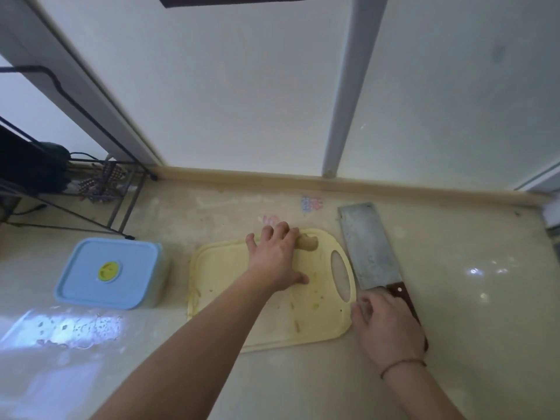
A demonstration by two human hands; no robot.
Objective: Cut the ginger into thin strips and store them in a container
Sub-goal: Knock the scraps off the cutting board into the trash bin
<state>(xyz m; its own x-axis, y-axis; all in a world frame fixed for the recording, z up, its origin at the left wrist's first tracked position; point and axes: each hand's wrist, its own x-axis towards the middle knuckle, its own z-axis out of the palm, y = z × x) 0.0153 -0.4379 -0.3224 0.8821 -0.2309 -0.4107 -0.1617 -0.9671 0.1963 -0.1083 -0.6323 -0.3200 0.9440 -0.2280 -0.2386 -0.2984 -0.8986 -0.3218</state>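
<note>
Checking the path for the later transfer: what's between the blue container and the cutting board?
Head view: only bare countertop lies between the blue lidded container and the yellow cutting board.

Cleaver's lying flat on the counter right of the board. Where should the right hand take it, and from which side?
Grip the cleaver by its dark wooden handle, the near end, coming from above and from the person's side. The blade lies flat and points away toward the wall, so the handle is the only safe, graspable part. The right hand is already on it; the left hand rests on the ginger.
</note>
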